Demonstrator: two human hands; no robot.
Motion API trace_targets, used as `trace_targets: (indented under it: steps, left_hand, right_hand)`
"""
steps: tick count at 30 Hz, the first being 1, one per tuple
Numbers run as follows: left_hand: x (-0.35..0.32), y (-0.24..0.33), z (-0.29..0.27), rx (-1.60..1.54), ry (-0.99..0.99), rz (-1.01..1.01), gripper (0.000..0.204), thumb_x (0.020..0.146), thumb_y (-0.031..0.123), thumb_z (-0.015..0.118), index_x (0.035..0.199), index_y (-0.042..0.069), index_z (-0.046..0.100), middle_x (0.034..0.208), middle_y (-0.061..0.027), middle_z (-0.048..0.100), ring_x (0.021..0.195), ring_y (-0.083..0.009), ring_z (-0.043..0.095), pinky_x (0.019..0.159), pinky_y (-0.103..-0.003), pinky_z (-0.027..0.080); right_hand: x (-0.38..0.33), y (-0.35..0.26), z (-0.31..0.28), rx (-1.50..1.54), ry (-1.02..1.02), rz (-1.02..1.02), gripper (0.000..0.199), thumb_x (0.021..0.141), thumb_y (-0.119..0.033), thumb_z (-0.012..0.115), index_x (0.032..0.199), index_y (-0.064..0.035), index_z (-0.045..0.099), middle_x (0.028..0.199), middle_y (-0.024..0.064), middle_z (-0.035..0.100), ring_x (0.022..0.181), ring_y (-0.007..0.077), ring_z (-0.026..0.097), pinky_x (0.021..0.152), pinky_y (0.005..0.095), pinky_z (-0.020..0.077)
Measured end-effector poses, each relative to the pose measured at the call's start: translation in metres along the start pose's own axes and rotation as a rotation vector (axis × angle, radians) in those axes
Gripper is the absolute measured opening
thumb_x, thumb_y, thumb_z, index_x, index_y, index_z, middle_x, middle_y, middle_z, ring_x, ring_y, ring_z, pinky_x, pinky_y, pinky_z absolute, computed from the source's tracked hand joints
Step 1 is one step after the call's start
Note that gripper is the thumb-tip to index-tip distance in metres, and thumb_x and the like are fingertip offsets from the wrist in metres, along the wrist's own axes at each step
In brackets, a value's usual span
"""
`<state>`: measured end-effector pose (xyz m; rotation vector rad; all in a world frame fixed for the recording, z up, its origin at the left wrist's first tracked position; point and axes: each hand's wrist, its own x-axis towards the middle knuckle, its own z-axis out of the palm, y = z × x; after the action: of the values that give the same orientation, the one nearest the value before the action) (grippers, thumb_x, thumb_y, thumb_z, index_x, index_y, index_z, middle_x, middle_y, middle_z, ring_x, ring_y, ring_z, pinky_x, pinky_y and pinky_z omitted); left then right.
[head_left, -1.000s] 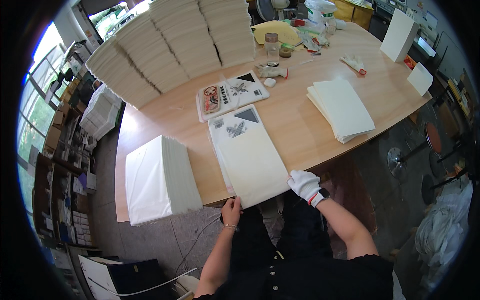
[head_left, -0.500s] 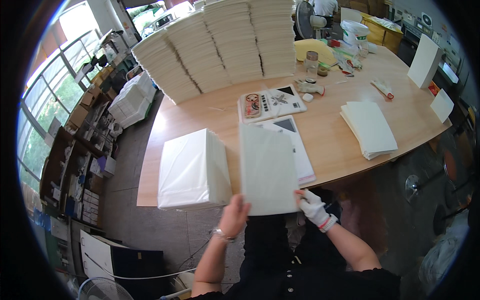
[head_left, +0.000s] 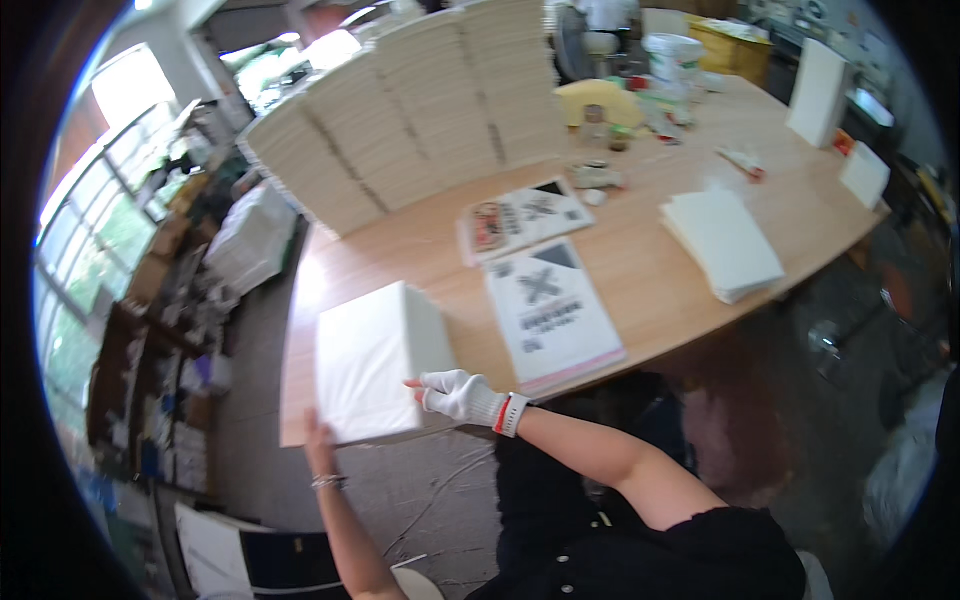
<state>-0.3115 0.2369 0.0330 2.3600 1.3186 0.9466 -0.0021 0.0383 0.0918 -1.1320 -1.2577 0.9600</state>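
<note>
White glove on the right hand (head_left: 450, 397), its bare fingertips at the near right edge of the white stack (head_left: 368, 362); fingers curled, can't tell if they pinch anything. Left hand (head_left: 318, 442), bare, blurred, at the near left corner of the same stack; grip or release, can't tell.

Change: half a second ago both hands held a pale packet right of the stack, over the printed bag (head_left: 555, 315). Now nothing spans the hands there. Packet is probably on top of the stack, judged from where the hands are; can't pick it out as a separate layer. Looks like one filled packet transferred and being squared up.

Printed bag right of the stack is now uncovered, face and pink near strip showing. Beyond it, farther from the stack, second printed bag (head_left: 545, 212) with a red-patterned case (head_left: 487, 227) on it. Well right of the stack, fanned pile of cream sheets (head_left: 722, 245), looks undisturbed. Behind the stack, tall wall of paper (head_left: 400, 120). Far right beyond it, white bucket (head_left: 672, 62).
</note>
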Motion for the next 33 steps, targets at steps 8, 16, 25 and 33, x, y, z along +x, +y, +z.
trace_targets:
  steps: [8,16,25,33]
  left_hand:
    - [-0.026,0.154,-0.035,-0.353,0.646,0.121,0.042,0.084,0.011,0.044,0.121,-0.005,0.035,0.123,-0.0162,0.040,0.107,-0.0251,0.045,0.092,-0.036,0.034]
    - [-0.052,0.258,0.029,-0.500,0.061,0.529,0.024,0.080,-0.001,0.042,0.103,-0.004,0.045,0.080,-0.0128,0.057,0.066,-0.0172,0.054,0.071,-0.030,0.044]
    - [-0.061,0.292,0.070,-0.418,-0.126,0.625,0.021,0.071,-0.007,0.051,0.090,0.003,0.051,0.067,-0.0059,0.061,0.058,-0.0213,0.058,0.055,-0.030,0.045]
    - [-0.068,0.314,0.080,-0.456,-0.249,0.643,0.016,0.071,-0.008,0.051,0.083,0.003,0.053,0.065,-0.0071,0.060,0.058,-0.0213,0.060,0.055,-0.029,0.047]
  right_hand:
    - [-0.171,0.027,-0.207,0.179,1.162,0.239,0.016,0.080,-0.018,0.043,0.080,-0.0058,0.053,0.058,0.0004,0.046,0.050,0.0092,0.045,0.048,0.0235,0.0398]
    - [-0.272,0.021,-0.353,0.351,1.625,0.169,0.008,0.081,-0.014,0.047,0.084,-0.0078,0.051,0.061,-0.0006,0.048,0.045,0.0086,0.043,0.042,0.0272,0.0422]
    - [-0.271,0.010,-0.353,-0.886,1.249,0.589,0.019,0.074,-0.025,0.054,0.083,-0.0083,0.054,0.072,0.0110,0.057,0.066,0.0259,0.057,0.056,0.0345,0.0467]
    - [-0.238,0.008,-0.343,-1.446,0.877,0.660,0.028,0.072,-0.027,0.056,0.092,-0.0084,0.052,0.083,0.0129,0.058,0.078,0.0327,0.056,0.065,0.0420,0.0448]
